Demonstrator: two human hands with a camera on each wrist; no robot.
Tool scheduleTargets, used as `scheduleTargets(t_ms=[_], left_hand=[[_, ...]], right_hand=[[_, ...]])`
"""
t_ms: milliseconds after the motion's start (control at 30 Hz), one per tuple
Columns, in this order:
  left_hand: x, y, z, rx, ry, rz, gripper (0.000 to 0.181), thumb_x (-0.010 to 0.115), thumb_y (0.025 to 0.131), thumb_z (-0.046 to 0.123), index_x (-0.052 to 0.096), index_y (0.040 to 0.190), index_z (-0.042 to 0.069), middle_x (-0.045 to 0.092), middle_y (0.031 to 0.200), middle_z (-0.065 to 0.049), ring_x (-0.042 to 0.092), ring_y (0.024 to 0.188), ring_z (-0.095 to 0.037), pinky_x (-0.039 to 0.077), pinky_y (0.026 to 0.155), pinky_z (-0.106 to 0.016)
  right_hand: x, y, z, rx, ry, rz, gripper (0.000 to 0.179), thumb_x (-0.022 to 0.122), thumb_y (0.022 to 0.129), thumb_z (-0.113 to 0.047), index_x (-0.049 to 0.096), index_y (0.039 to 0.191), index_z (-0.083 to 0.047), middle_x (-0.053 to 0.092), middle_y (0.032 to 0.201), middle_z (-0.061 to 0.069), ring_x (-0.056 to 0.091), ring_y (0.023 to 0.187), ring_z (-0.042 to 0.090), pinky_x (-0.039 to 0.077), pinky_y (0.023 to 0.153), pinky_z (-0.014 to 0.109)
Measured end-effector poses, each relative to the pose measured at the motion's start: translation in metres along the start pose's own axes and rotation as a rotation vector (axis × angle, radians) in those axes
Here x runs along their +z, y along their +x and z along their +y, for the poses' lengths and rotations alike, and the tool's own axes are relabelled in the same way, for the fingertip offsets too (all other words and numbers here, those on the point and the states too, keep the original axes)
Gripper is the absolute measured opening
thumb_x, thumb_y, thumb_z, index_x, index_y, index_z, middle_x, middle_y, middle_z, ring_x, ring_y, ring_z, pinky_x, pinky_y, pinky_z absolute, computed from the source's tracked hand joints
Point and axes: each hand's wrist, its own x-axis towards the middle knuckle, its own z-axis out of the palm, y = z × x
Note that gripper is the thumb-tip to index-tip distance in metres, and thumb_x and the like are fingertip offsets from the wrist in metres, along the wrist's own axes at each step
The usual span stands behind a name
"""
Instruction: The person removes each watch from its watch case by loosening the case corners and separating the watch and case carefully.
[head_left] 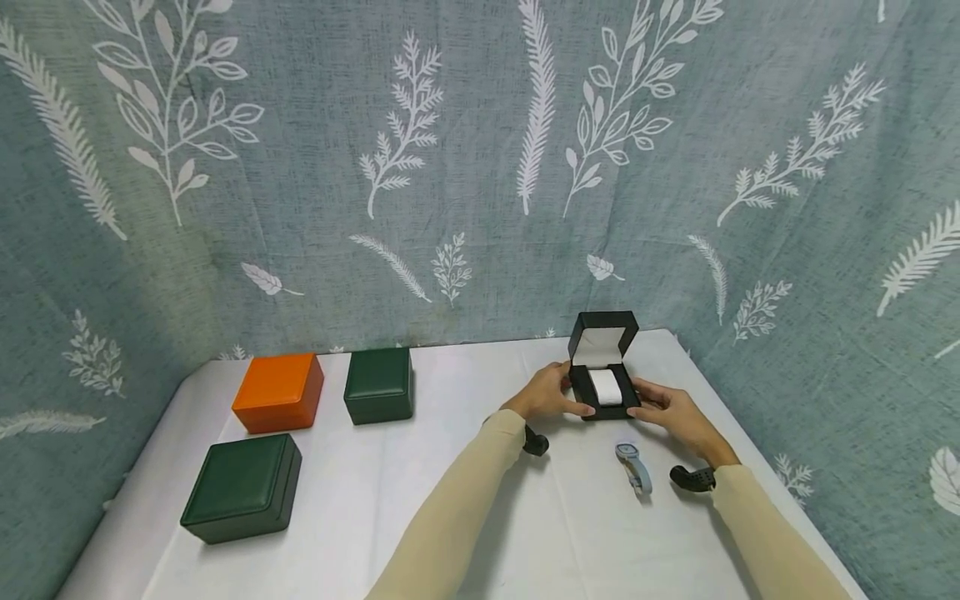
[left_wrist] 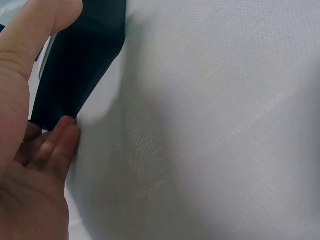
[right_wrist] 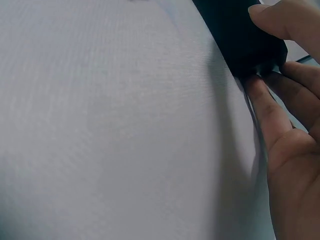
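Observation:
A black watch box (head_left: 624, 385) stands with its lid (head_left: 603, 321) raised, showing a white lining and a white cushion (head_left: 606, 387) inside. My left hand (head_left: 551, 392) grips its left side, thumb against the front face and fingers round the side, as the left wrist view also shows. On the opposite side my right hand (head_left: 671, 412) holds the box, its thumb likewise on the front. Both wrist views show the dark box wall (left_wrist: 85, 55) close up. In front of the box lies a wristwatch (head_left: 633, 471) with a pale blue strap.
Toward the left of the white-covered table (head_left: 337, 500) sit an orange box (head_left: 277, 392), a small green box (head_left: 379, 386) and a larger green box (head_left: 240, 487), all with lids down. Leaf-patterned cloth (head_left: 480, 183) rises behind the table and along both sides.

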Motion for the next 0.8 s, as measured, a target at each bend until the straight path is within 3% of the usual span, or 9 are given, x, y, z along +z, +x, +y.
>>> scheduleTargets(t_ms=[100, 333, 467, 567, 667, 733, 800], left_hand=[[-0.001, -0.001, 0.001, 0.001, -0.005, 0.000, 0.102, 0.088, 0.081, 0.042, 0.035, 0.160, 0.006, 0.059, 0.128, -0.009, 0.057, 0.108, -0.015, 0.049, 0.095, -0.027], [-0.004, -0.004, 0.004, -0.003, 0.010, -0.015, 0.104, 0.086, 0.084, 0.042, 0.029, 0.160, -0.001, 0.058, 0.133, -0.013, 0.058, 0.114, -0.018, 0.048, 0.100, -0.029], [-0.006, -0.007, 0.004, -0.020, -0.019, -0.025, 0.107, 0.085, 0.085, 0.042, 0.024, 0.161, -0.002, 0.052, 0.144, -0.015, 0.056, 0.122, -0.020, 0.047, 0.104, -0.031], [-0.007, -0.009, 0.004, -0.029, -0.044, -0.032, 0.108, 0.085, 0.085, 0.043, 0.022, 0.161, -0.001, 0.048, 0.148, -0.015, 0.055, 0.124, -0.021, 0.047, 0.105, -0.033], [-0.009, -0.011, 0.004, -0.008, -0.033, -0.044, 0.106, 0.084, 0.086, 0.043, 0.025, 0.160, -0.003, 0.053, 0.142, -0.015, 0.057, 0.121, -0.020, 0.048, 0.101, -0.031], [-0.010, -0.012, 0.004, 0.021, -0.010, -0.057, 0.102, 0.085, 0.086, 0.043, 0.031, 0.158, -0.004, 0.058, 0.138, -0.013, 0.058, 0.119, -0.019, 0.049, 0.098, -0.028], [-0.012, -0.013, 0.004, 0.053, 0.001, -0.072, 0.087, 0.084, 0.087, 0.041, 0.047, 0.149, -0.007, 0.059, 0.141, -0.014, 0.059, 0.124, -0.020, 0.049, 0.097, -0.027]], right_hand=[[0.001, 0.001, 0.000, 0.006, -0.018, 0.007, 0.081, 0.079, 0.093, -0.033, 0.040, 0.157, -0.003, 0.038, 0.160, 0.020, 0.038, 0.145, 0.041, 0.045, 0.103, 0.021], [0.002, 0.003, -0.004, 0.024, -0.032, -0.007, 0.081, 0.077, 0.095, -0.035, 0.037, 0.159, -0.004, 0.034, 0.163, 0.019, 0.034, 0.147, 0.043, 0.037, 0.114, 0.052], [0.003, 0.004, -0.006, 0.034, -0.033, -0.010, 0.082, 0.077, 0.094, -0.035, 0.038, 0.159, -0.005, 0.034, 0.162, 0.020, 0.032, 0.147, 0.045, 0.033, 0.115, 0.058], [0.003, 0.003, -0.007, 0.032, -0.051, -0.003, 0.082, 0.077, 0.094, -0.037, 0.039, 0.159, -0.006, 0.036, 0.161, 0.020, 0.033, 0.147, 0.046, 0.033, 0.116, 0.058], [0.002, -0.001, -0.008, 0.021, -0.059, 0.032, 0.080, 0.076, 0.095, -0.039, 0.039, 0.159, -0.007, 0.042, 0.158, 0.019, 0.041, 0.143, 0.040, 0.039, 0.113, 0.052], [-0.001, -0.006, -0.008, -0.007, -0.025, 0.077, 0.075, 0.073, 0.097, -0.036, 0.040, 0.158, -0.005, 0.048, 0.154, 0.020, 0.050, 0.137, 0.034, 0.047, 0.108, 0.046], [-0.004, -0.011, -0.010, -0.052, 0.018, 0.136, 0.068, 0.070, 0.100, -0.030, 0.042, 0.155, -0.001, 0.054, 0.147, 0.022, 0.059, 0.128, 0.024, 0.053, 0.101, 0.039]])
